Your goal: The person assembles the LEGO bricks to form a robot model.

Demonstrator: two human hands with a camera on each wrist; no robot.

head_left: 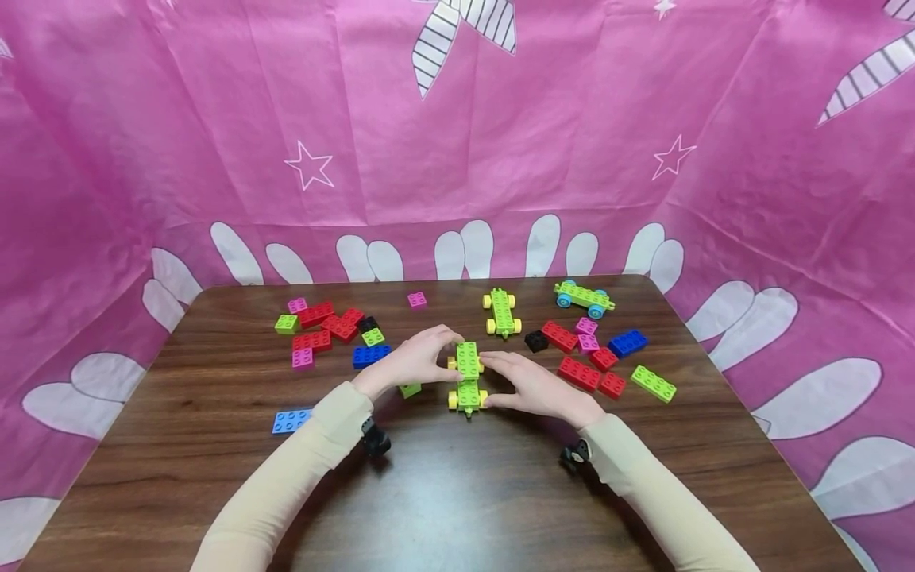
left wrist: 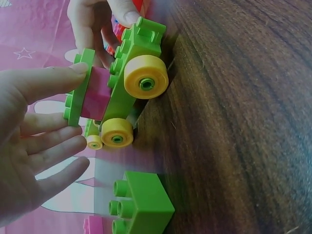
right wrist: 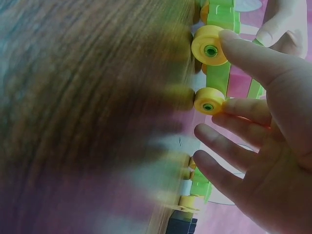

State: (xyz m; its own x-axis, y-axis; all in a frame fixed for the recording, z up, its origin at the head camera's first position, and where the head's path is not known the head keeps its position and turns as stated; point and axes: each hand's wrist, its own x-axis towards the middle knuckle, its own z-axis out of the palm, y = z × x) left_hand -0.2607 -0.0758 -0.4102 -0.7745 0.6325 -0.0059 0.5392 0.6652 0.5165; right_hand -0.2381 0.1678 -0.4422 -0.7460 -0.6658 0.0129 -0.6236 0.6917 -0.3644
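Green car (head_left: 469,397), head view: stood on the table (head_left: 443,500) between the left hand (head_left: 413,360) and right hand (head_left: 534,387).
Left grip, left wrist view: thumb and forefinger pinched a green brick (left wrist: 80,96) against a pink brick (left wrist: 97,95).
Right reach, right wrist view: fingers lay extended, thumb and forefinger touching yellow wheels (right wrist: 199,45).

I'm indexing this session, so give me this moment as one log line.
Left hand: pinches green plate | Right hand: touches yellow wheels | Pink block: between plate and green car base
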